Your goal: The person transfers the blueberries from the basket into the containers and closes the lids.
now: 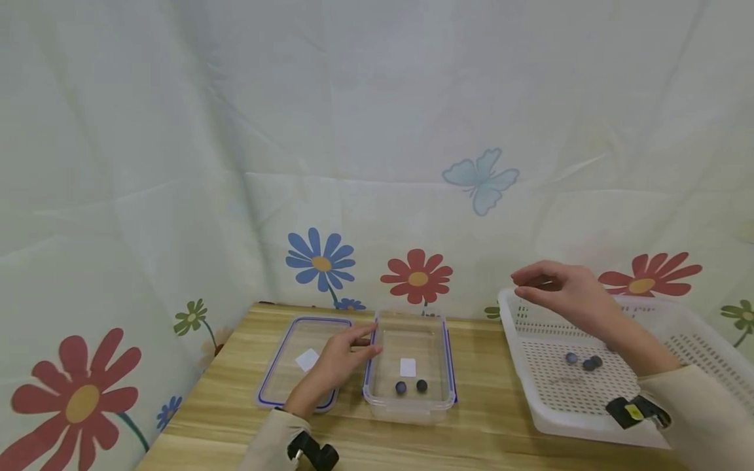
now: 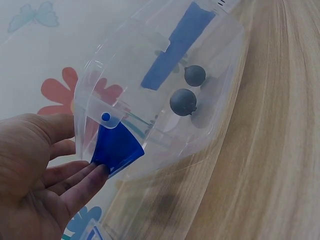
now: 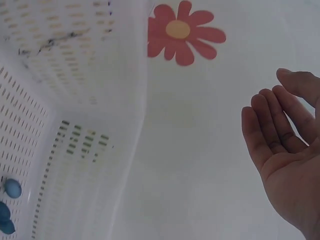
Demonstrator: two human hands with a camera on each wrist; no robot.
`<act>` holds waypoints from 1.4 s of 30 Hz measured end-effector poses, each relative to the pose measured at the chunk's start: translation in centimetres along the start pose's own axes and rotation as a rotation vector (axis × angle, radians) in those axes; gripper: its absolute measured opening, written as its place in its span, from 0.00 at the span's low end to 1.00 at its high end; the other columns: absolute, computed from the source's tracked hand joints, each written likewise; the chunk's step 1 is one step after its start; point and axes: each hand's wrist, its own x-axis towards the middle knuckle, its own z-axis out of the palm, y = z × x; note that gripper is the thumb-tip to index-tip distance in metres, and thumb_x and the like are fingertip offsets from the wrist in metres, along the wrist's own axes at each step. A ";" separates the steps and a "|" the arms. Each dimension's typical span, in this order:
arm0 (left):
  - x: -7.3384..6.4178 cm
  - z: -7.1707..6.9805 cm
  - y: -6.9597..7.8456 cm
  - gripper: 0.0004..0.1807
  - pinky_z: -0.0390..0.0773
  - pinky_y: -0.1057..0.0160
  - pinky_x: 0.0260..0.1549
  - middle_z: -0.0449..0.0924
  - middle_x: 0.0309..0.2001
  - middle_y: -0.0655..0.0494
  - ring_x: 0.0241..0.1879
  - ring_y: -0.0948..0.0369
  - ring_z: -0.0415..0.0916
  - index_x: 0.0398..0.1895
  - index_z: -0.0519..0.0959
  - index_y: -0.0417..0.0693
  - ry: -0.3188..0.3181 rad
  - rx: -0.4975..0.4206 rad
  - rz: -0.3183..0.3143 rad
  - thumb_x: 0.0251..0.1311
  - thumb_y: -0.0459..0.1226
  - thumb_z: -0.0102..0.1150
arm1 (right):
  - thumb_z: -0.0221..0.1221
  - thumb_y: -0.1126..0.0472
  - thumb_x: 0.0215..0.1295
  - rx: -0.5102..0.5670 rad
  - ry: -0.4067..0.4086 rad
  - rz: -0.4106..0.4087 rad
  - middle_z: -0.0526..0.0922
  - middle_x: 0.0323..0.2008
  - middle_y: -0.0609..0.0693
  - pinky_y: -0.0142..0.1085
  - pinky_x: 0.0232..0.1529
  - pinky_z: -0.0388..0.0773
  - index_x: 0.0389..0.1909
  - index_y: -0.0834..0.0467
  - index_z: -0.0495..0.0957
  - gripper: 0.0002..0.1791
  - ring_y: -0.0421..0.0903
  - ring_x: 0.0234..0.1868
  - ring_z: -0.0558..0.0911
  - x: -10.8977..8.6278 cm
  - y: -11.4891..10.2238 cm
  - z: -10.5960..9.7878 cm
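My left hand (image 1: 341, 356) is at the left side of a clear plastic container (image 1: 409, 333), thumb at the rim and fingertips against a blue latch (image 2: 117, 147). Inside, near its front end, lie two dark blueberries (image 1: 411, 387). Up over the left part of a white perforated basket (image 1: 533, 392) hovers my right hand (image 1: 565, 294). Its fingers bend loosely, and the right wrist view shows an empty palm (image 3: 290, 175). Three blueberries (image 1: 589, 363) lie on the basket floor, below that forearm.
A clear lid (image 1: 283, 366) with a blue seal lies left of the container, partly under my left hand. White square labels show on lid and container. Behind the wooden table (image 1: 489, 418) hangs a curtain (image 1: 377, 131) printed with flowers and a butterfly.
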 end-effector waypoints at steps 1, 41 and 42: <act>0.0 0.0 0.0 0.27 0.85 0.46 0.54 0.75 0.70 0.36 0.60 0.40 0.82 0.72 0.76 0.36 0.000 0.000 0.000 0.74 0.37 0.66 | 0.69 0.55 0.73 0.002 0.000 0.010 0.89 0.51 0.54 0.27 0.44 0.82 0.57 0.58 0.86 0.17 0.54 0.50 0.88 0.0 0.3 -0.1; 0.3 -0.3 0.1 0.27 0.85 0.46 0.54 0.74 0.70 0.35 0.60 0.40 0.81 0.72 0.76 0.35 -0.012 -0.020 -0.003 0.74 0.37 0.66 | 0.67 0.46 0.74 -0.128 -0.022 0.206 0.86 0.56 0.65 0.35 0.41 0.80 0.63 0.63 0.81 0.28 0.61 0.54 0.84 -1.7 10.6 -4.0; 0.3 -0.3 0.1 0.27 0.85 0.47 0.53 0.74 0.70 0.35 0.60 0.40 0.81 0.72 0.76 0.36 -0.012 -0.021 -0.004 0.74 0.37 0.66 | 0.67 0.46 0.74 -0.131 -0.033 0.208 0.86 0.55 0.65 0.37 0.42 0.80 0.63 0.63 0.81 0.28 0.65 0.55 0.83 -1.8 10.8 -4.1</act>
